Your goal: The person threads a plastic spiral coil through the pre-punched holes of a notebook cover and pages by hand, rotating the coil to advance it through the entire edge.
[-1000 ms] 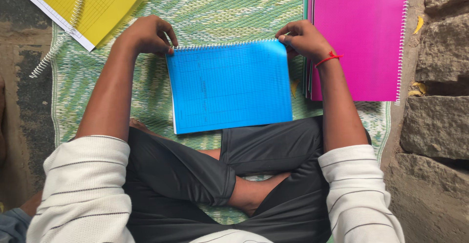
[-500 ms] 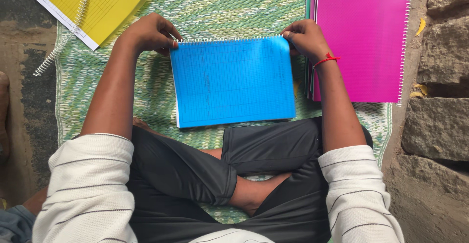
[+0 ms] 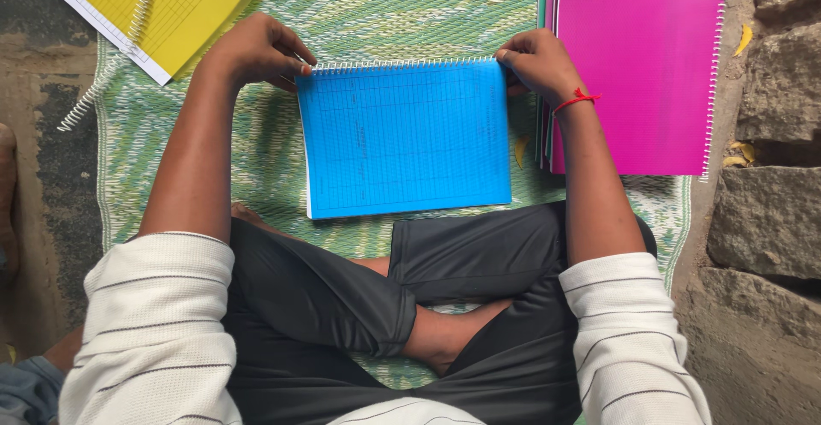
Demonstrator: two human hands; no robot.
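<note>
Your left hand (image 3: 256,49) sits at the top left corner of the blue notebook (image 3: 406,138), its fingers curled and the fingertips pinched on the end of the white spiral binding (image 3: 398,63) there. Your right hand (image 3: 537,61) mirrors it at the top right corner, fingers closed on the other end of the same binding; a red thread bracelet (image 3: 575,100) circles that wrist. Both hands are gripping the notebook's top edge, one at each corner.

You have the blue notebook lying flat on the green woven mat (image 3: 385,6), straight in front of your crossed legs (image 3: 402,305), with the binding along the far edge and the near edge just short of your knees. Its cover shows faint ruled lines.

To your right, a stack of pink notebooks (image 3: 637,57) lies on the mat, its left edge just beside your right hand and partly under your wrist, with a white spiral running down its far right side. To your upper left, a yellow notebook (image 3: 171,2) lies tilted at the mat's corner, well apart from the blue one, and a loose white spiral coil (image 3: 90,100) trails from beside it across the mat's edge onto the bare ground. Rough stone blocks (image 3: 770,211) border the mat on your right. Your sleeves (image 3: 158,322) are pale with thin stripes.
</note>
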